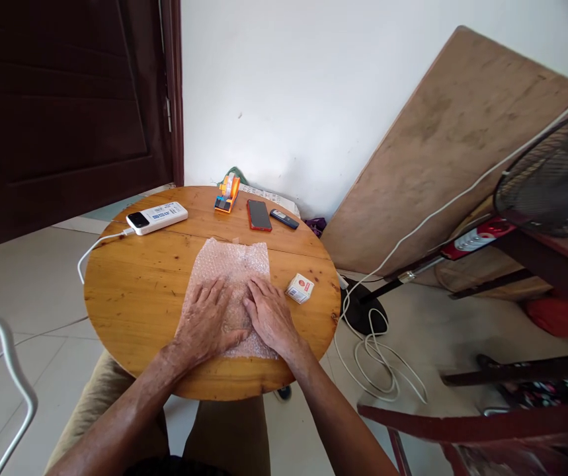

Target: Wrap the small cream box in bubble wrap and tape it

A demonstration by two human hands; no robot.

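A sheet of clear bubble wrap (231,261) lies on the round wooden table (129,297) in front of me. My left hand (204,324) rests flat on its left side, fingers stretched out and thumb pointing right. On the right side of the sheet lies my right hand (271,314), palm down with its fingers extended. Neither hand grips anything. Just right of my right hand sits a small white box (300,288) with a red mark.
Toward the back stand an orange tape dispenser (227,194), a red-edged phone (259,215) and a dark slim device (284,219). A white power bank (157,217) with a cable lies left. A fan (551,172) and a leaning board (442,139) are right of the table.
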